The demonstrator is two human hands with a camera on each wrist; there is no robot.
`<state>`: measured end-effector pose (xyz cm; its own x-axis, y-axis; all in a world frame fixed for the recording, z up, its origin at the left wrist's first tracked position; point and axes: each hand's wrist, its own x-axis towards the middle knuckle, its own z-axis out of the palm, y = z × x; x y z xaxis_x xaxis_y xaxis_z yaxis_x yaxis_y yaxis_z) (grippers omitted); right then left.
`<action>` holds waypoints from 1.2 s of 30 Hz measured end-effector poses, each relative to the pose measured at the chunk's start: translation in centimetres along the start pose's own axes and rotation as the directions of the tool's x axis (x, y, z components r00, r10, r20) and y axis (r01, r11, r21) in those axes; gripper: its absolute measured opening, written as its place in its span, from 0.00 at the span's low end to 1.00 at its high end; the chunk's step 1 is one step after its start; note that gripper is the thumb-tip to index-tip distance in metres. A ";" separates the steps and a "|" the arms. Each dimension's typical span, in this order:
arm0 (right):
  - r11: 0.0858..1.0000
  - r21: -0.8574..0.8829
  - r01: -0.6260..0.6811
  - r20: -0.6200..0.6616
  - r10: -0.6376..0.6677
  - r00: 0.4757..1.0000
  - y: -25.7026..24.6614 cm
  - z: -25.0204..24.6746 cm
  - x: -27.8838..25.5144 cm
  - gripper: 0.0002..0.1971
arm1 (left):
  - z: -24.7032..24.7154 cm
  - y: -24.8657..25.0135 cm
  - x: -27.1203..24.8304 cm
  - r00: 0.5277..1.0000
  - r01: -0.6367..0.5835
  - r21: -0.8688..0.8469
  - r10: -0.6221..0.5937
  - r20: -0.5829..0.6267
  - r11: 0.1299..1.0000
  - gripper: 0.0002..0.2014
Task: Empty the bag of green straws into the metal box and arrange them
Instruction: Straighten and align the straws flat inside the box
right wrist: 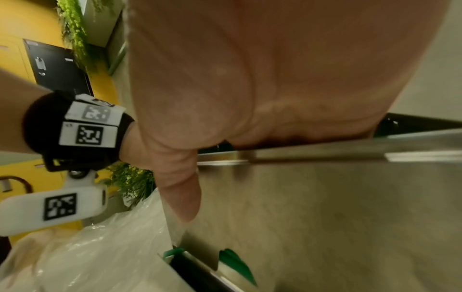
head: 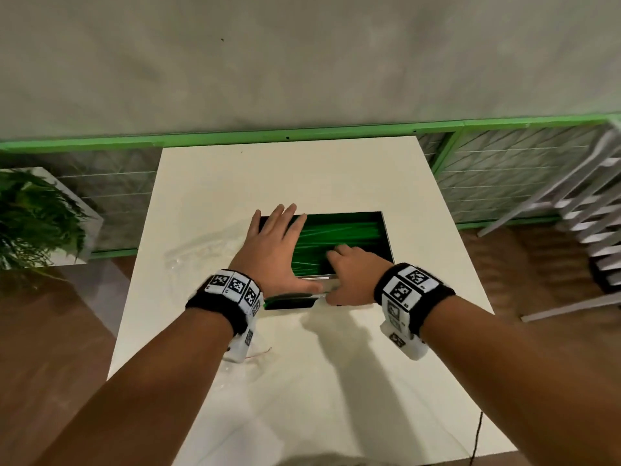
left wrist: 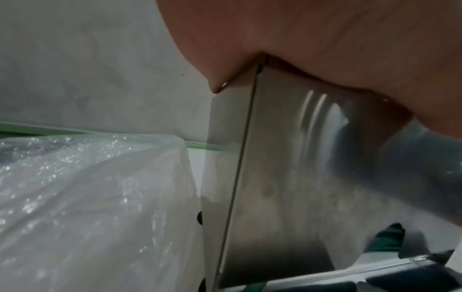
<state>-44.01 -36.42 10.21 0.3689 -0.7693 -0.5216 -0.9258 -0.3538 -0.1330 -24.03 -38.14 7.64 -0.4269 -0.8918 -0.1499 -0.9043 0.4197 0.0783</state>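
The metal box [head: 387, 237] stands mid-table on the white table [head: 336, 364], filled with green straws [head: 339, 230] lying mostly left to right. My left hand [head: 279, 237] lies flat with straight fingers over the box's left end, its palm [left wrist: 325, 39] resting on the near-left corner of the box [left wrist: 287, 177]. My right hand [head: 339, 274] grips the near wall: its fingers curl down inside onto the straws, and its thumb [right wrist: 182, 193] runs down the outer steel wall [right wrist: 325, 207]. The clear plastic bag [head: 191, 250] lies slack on the table left of the box.
A potted plant [head: 30, 216] stands off the table's left side. A green-framed mesh panel [head: 504, 169] runs behind the table, and a metal rack [head: 588, 213] leans at the right. A thin dark cable [head: 477, 438] hangs by the near right edge.
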 end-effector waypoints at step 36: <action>0.999 -0.026 0.032 -0.017 -0.033 0.999 -0.6 0.6 4.0 0.59 | 1.2 -0.1 0.1 0.988 -0.004 -0.042 -0.003 -0.153 0.999 0.63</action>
<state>-42.06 -38.94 7.71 0.4003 -0.7665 -0.5023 -0.9110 -0.3922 -0.1275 -23.98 -38.09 6.40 -0.4182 -0.9083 0.0029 -0.9016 0.4155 0.1202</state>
